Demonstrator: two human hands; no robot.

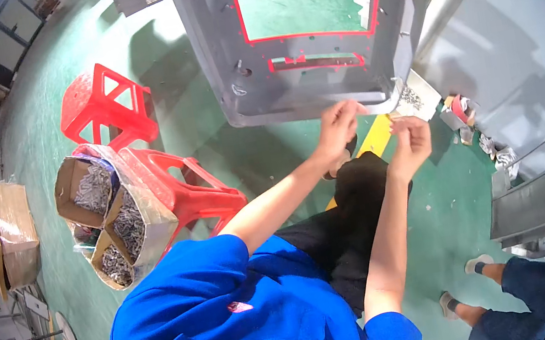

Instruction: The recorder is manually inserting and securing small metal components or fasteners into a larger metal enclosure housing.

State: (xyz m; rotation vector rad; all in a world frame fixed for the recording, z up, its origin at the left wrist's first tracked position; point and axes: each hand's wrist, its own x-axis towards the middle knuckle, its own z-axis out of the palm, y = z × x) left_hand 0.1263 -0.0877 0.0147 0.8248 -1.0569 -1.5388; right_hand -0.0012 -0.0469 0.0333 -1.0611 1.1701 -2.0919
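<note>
A large grey molded panel (227, 69) stands before me, with red lining around its big rectangular opening and a smaller slot below. My left hand (338, 131) is near the panel's lower edge, its fingers curled together in a pinch. To the right, my right hand (412, 145) is held just below the panel's lower right corner, also closed with thumb and fingertips together. What either hand pinches, if anything, is too small to make out. Whether the left fingertips touch the panel's edge, I cannot tell.
At left, a divided cardboard box (158, 218) of small metal parts rests on a red stool (209, 202); another red stool (107, 107) stands beyond. A white tray (427, 95) of small parts lies past my right hand. Another person's legs (524, 297) are at lower right.
</note>
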